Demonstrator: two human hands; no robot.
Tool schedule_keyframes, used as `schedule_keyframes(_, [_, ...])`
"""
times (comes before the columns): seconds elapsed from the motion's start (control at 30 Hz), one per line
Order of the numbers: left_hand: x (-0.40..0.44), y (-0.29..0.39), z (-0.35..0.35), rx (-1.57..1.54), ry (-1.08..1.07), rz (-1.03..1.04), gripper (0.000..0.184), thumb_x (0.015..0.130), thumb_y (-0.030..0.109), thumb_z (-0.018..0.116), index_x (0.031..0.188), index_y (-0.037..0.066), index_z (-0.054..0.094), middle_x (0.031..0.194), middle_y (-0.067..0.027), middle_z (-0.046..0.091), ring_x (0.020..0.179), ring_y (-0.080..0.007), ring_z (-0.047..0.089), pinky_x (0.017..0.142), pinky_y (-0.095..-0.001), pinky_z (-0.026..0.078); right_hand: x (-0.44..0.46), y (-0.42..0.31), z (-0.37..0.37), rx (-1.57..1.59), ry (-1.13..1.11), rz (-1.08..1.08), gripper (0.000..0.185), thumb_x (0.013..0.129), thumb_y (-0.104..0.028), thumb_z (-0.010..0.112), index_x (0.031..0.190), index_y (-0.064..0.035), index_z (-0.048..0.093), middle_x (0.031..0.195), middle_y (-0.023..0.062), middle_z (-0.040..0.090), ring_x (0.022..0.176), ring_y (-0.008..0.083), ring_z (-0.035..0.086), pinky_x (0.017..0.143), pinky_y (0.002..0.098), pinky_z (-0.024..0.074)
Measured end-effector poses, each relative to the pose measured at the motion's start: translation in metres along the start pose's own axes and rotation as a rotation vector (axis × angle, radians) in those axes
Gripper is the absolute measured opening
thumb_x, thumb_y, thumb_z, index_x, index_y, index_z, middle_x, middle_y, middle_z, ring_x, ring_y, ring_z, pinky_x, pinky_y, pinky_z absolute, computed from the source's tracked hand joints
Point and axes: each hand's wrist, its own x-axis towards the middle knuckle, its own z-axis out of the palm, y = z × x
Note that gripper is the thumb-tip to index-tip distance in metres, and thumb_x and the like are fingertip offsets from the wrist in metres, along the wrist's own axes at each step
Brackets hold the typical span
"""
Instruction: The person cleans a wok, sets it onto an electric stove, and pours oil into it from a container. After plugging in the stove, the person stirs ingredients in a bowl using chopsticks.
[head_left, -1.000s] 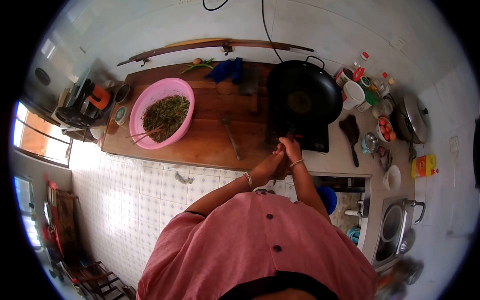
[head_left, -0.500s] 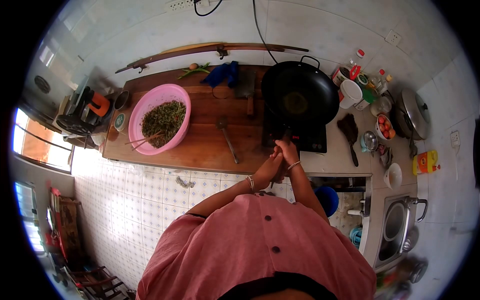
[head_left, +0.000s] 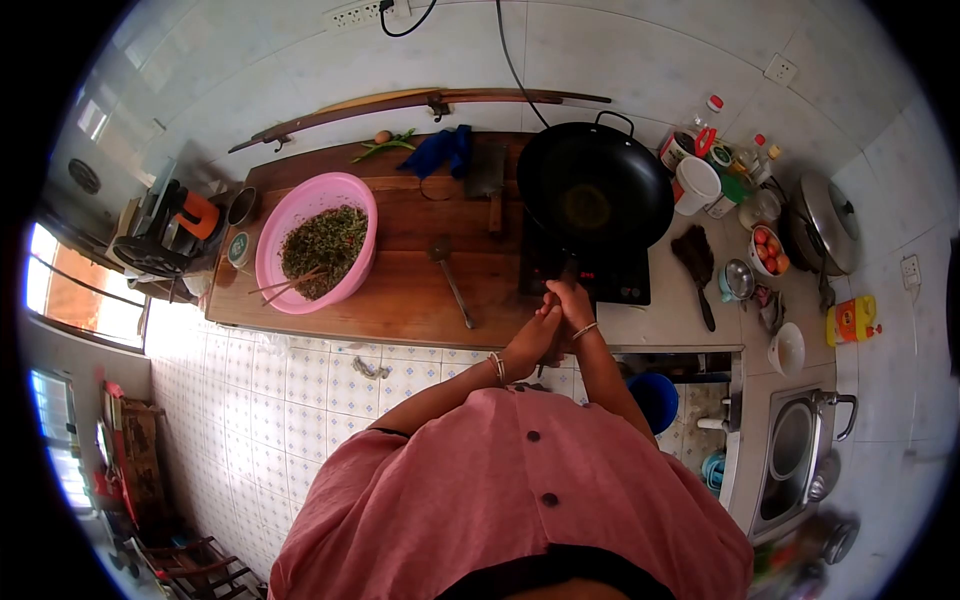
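A black wok (head_left: pixel 596 190) sits on the dark induction cooker (head_left: pixel 625 275), with a little oil-like liquid at its bottom. Its handle (head_left: pixel 570 268) points toward me and runs under my right hand (head_left: pixel 572 305), whose fingers are closed there. Pressed against it, lower and to the left, is my left hand (head_left: pixel 532 338), also closed. What the left fingers hold is hidden; a thin dark tip shows below the hands. Left of the cooker, a metal ladle (head_left: pixel 453 283) lies on the wooden counter (head_left: pixel 405 262).
A pink basin (head_left: pixel 368 245) holds a chopped green mixture and chopsticks (head_left: pixel 290 285). A cleaver (head_left: pixel 486 172) and blue cloth (head_left: pixel 440 152) lie behind. To the right are a brush (head_left: pixel 694 262), white tub (head_left: pixel 698 188), bottles, bowls and a sink (head_left: pixel 763 470).
The whole view has shifted very slightly. Both hands stay together at the wok handle; nothing has been picked up or put down.
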Motion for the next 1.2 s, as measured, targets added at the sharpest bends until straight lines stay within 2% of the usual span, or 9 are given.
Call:
schedule_keyframes(0.13, [0.0017, -0.0007, -0.0009, -0.013, -0.004, -0.007, 0.037, 0.094, 0.043, 0.032, 0.086, 0.009, 0.044, 0.064, -0.0042, 0.05, 0.048, -0.0139, 0.048, 0.043, -0.0266, 0.043, 0.0029, 0.0015, -0.0018, 0.008, -0.006, 0.006, 0.022, 0.076, -0.019, 0.062, 0.082, -0.0024, 0.048, 0.059, 0.0077, 0.052, 0.047, 0.0207, 0.054, 0.05, 0.0341, 0.049])
schedule_keyframes(0.2, [0.0013, -0.0005, -0.0011, -0.011, -0.01, 0.004, 0.037, 0.094, 0.043, 0.032, 0.086, 0.009, 0.044, 0.063, -0.0041, 0.05, 0.048, -0.014, 0.048, 0.043, -0.0265, 0.043, 0.0039, 0.0015, -0.0034, -0.007, -0.028, 0.02, 0.021, 0.077, -0.018, 0.062, 0.084, -0.0035, 0.048, 0.062, 0.0074, 0.052, 0.052, 0.02, 0.054, 0.056, 0.0364, 0.0506])
schedule_keyframes(0.43, [-0.0008, 0.0034, -0.002, 0.0, -0.044, 0.011, 0.035, 0.094, 0.043, 0.033, 0.089, 0.01, 0.044, 0.066, -0.0037, 0.05, 0.049, -0.0135, 0.048, 0.042, -0.0264, 0.042, 0.0008, -0.0013, 0.0005, -0.005, -0.005, 0.018, 0.021, 0.078, -0.019, 0.062, 0.084, -0.0036, 0.049, 0.062, 0.0076, 0.052, 0.052, 0.0202, 0.054, 0.056, 0.0363, 0.0507])
schedule_keyframes(0.5, [0.0022, 0.001, -0.0033, 0.003, -0.033, -0.018, 0.036, 0.094, 0.043, 0.032, 0.09, 0.01, 0.044, 0.067, -0.0035, 0.05, 0.05, -0.0132, 0.048, 0.043, -0.0268, 0.043, 0.0007, 0.0009, 0.0001, 0.036, -0.032, -0.002, 0.022, 0.077, -0.019, 0.062, 0.082, -0.004, 0.047, 0.059, 0.0072, 0.05, 0.047, 0.0208, 0.053, 0.051, 0.0353, 0.0494])
schedule_keyframes(0.83, [0.0076, -0.0044, -0.0092, 0.022, -0.074, 0.021, 0.036, 0.093, 0.046, 0.031, 0.093, 0.012, 0.043, 0.067, -0.0018, 0.05, 0.047, -0.0132, 0.047, 0.043, -0.0277, 0.043, 0.0026, -0.0013, 0.0019, -0.012, -0.013, 0.037, 0.022, 0.077, -0.02, 0.061, 0.082, -0.0041, 0.046, 0.059, 0.007, 0.05, 0.048, 0.0201, 0.053, 0.053, 0.0361, 0.0503])
schedule_keyframes(1.2, [0.004, -0.0017, -0.0058, 0.011, -0.034, -0.028, 0.033, 0.093, 0.043, 0.033, 0.093, 0.012, 0.043, 0.067, -0.0024, 0.05, 0.05, -0.0128, 0.048, 0.044, -0.0265, 0.043, 0.0037, 0.0009, 0.0, -0.032, 0.003, -0.003, 0.022, 0.077, -0.019, 0.061, 0.082, -0.0024, 0.047, 0.06, 0.008, 0.051, 0.048, 0.0202, 0.054, 0.051, 0.0348, 0.0489])
